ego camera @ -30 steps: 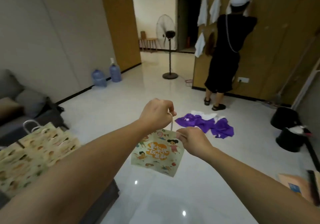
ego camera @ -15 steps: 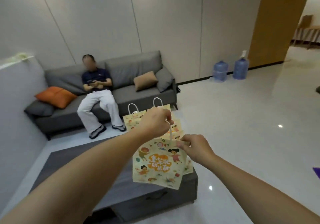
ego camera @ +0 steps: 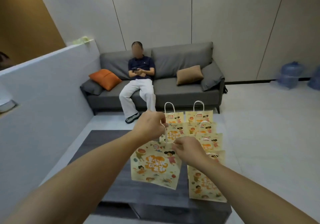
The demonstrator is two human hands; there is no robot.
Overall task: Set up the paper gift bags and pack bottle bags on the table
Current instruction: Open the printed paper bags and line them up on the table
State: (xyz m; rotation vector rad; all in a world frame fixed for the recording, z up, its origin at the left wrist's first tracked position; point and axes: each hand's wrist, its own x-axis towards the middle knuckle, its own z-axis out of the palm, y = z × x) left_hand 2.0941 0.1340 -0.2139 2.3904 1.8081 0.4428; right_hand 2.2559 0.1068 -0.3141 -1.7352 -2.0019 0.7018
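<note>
A flat cream paper gift bag [ego camera: 155, 165] with cartoon children and orange lettering hangs above the dark grey table [ego camera: 107, 146]. My left hand [ego camera: 149, 126] grips its white cord handle from above. My right hand [ego camera: 187, 148] pinches the bag's top edge on the right. Several matching paper bags [ego camera: 204, 184] lie flat and overlapping on the table's right side, in two rows running away from me, and the farthest two show white handles [ego camera: 198, 105].
A person sits on a grey sofa [ego camera: 181, 94] beyond the table, with orange, tan and grey cushions. A white partition wall [ego camera: 43, 88] runs along the left. Water jugs [ego camera: 290, 75] stand on the pale tiled floor at the right.
My view has swung left from the room with the fan to the sofa and table. The held bag now hangs over the table beside the laid-out bags. Both grips are unchanged.
</note>
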